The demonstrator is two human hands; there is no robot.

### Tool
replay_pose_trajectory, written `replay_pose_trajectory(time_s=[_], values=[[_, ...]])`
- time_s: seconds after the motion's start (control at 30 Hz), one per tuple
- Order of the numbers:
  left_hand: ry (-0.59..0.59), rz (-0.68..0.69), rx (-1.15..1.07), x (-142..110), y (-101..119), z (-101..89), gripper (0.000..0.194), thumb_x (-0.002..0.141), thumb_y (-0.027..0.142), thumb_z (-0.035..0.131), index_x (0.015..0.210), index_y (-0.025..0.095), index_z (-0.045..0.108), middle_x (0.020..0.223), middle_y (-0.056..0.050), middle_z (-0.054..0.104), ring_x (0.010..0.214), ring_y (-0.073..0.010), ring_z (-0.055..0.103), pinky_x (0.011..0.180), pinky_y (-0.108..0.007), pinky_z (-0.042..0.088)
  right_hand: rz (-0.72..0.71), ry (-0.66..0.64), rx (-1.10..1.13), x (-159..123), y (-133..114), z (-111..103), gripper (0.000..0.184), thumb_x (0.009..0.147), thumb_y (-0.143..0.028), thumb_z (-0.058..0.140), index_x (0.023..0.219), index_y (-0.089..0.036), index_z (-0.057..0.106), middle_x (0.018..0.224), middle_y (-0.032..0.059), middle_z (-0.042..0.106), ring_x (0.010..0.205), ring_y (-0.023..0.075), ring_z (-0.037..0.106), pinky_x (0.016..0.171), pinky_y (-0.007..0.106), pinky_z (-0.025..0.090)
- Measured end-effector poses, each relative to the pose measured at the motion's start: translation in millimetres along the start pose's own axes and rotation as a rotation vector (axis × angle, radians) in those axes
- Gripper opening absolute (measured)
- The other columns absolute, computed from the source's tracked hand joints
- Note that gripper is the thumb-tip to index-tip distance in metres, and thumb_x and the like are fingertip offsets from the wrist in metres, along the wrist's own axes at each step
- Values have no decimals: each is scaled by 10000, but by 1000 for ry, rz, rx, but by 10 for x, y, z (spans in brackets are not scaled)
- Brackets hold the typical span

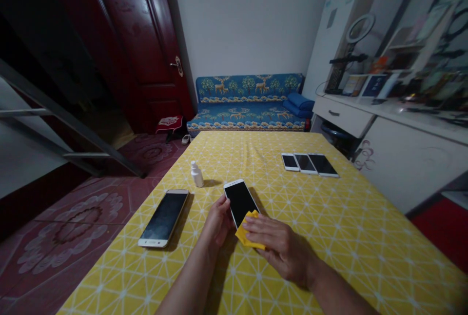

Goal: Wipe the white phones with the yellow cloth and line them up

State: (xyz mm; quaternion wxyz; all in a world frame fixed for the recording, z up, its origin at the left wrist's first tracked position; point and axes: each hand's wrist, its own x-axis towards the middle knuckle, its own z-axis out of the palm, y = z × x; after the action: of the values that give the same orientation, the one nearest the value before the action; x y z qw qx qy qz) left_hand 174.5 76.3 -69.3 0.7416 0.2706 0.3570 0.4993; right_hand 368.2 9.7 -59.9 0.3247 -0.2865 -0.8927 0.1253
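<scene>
A white smartphone (240,201) with a dark screen is tilted above the table, gripped along its left edge by my left hand (220,220). My right hand (280,244) has its fingers closed on a folded yellow cloth (249,231), which lies against the phone's lower end and covers part of it. To the left, a larger phone (164,218) with a smudged dark screen lies face up. Beyond my left hand stands a small white spray bottle (197,175), upright.
Three white phones lie side by side at the far right: a small one (290,162), a middle one (306,163) and a larger one (323,165). A yellow patterned cloth (314,217) covers the table. A blue sofa (244,114) stands behind it, a white cabinet (413,154) to the right.
</scene>
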Motion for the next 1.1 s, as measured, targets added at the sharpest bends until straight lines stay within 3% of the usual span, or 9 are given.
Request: replay_pose_trajectory(time_s=[0.33, 0.5, 0.7, 0.87, 1.0, 1.1], values=[[29, 20, -58, 96, -61, -79, 395, 643, 260, 840, 955, 141, 628, 662, 7, 646, 501, -114, 569, 425, -187, 398, 24, 70, -107, -44, 24, -52, 425, 876, -108, 480, 1272, -160, 627, 1299, 117, 658, 1290, 207, 551, 1108, 473, 442], [36, 28, -66, 94, -90, -70, 406, 662, 260, 829, 999, 141, 636, 759, -34, 710, 576, -136, 628, 524, -215, 473, 17, 23, -186, 22, -105, 25, 469, 840, -104, 492, 1292, -140, 612, 1324, 117, 641, 1294, 223, 547, 1126, 485, 423], [11, 58, -61, 78, -101, -32, 411, 649, 238, 826, 1004, 129, 650, 849, -62, 741, 683, -160, 679, 630, -235, 520, 24, -57, -203, 111, -205, 105, 553, 838, -75, 499, 1374, -204, 553, 1393, 45, 595, 1317, 184, 522, 1174, 423, 364], [7, 12, -59, 66, -72, -50, 496, 607, 265, 862, 1029, 138, 634, 777, -34, 711, 599, -142, 643, 522, -214, 485, 18, -117, -212, 39, -105, 15, 547, 839, -71, 508, 1369, -199, 550, 1418, 48, 572, 1346, 189, 490, 1180, 461, 348], [38, -2, -43, 73, -46, -81, 475, 588, 288, 876, 962, 145, 622, 629, 19, 627, 466, -106, 546, 394, -187, 404, 27, -31, -221, -47, -19, -69, 514, 852, -81, 498, 1354, -173, 563, 1368, 92, 611, 1317, 211, 525, 1138, 501, 401], [47, 5, -41, 78, -44, -90, 435, 602, 286, 867, 931, 145, 619, 644, 11, 629, 482, -108, 554, 398, -186, 413, 22, 25, -218, -70, -4, -87, 486, 865, -96, 503, 1338, -176, 579, 1334, 97, 637, 1290, 215, 552, 1108, 492, 443]])
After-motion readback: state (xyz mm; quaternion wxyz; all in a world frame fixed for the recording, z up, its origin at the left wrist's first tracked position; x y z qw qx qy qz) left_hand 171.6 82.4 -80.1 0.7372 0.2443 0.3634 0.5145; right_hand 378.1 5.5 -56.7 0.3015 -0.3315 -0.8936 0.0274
